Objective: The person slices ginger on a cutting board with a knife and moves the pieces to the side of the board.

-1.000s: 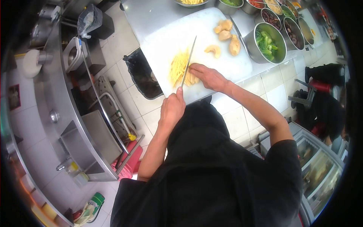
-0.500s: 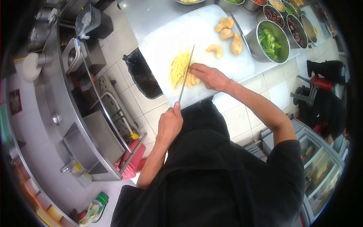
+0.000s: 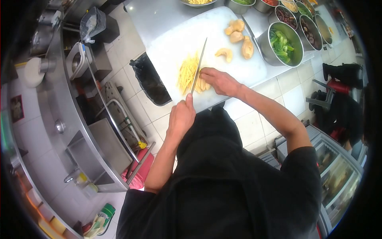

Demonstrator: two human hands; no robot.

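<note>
Knife [image 3: 199,63] pushed toward twelve o'clock, seemingly mid-slice.
My left hand [image 3: 181,116] clasps it; my right hand [image 3: 221,82], fingers bunched together, holds pale slices [image 3: 203,85].

Your one camera sits on your head, looking forward and steeply down over your black shirt [image 3: 246,187]. Near the middle, its wide, curved view holds your left hand [image 3: 181,118] and right hand [image 3: 221,81] at the cutting board's [image 3: 167,42] near edge. The worktop [image 3: 149,18] shows its left edge but runs out at the top; darkness rounds off the corners.
</note>
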